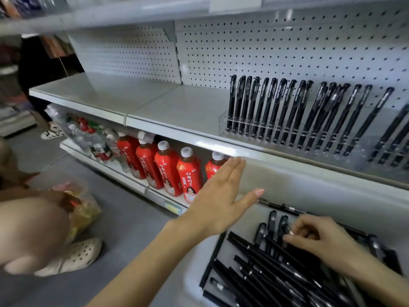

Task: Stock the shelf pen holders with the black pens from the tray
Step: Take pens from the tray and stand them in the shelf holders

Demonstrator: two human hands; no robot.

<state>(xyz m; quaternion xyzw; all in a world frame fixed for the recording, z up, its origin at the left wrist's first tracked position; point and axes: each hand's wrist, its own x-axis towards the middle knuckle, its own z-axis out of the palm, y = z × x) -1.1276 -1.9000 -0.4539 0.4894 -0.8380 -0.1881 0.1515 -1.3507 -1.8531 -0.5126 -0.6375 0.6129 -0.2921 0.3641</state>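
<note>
Now the pick-up step: my right hand (pixel 321 238) pinches pens (pixel 265 273) in the tray (pixel 309 191), and my left hand (pixel 218 201) hovers flat and empty over the tray's left corner. Next, I reckon, lift them to the holder (pixel 358 158) above the tray and slot them upright.

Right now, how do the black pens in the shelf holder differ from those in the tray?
The holder pens stand on end in a neat row, slotted into the clear holder; the tray pens lie flat in a loose, overlapping pile. No hand touches the holder pens; the right hand's fingers curl on some tray pens. Both sets are black, capped pens.
</note>
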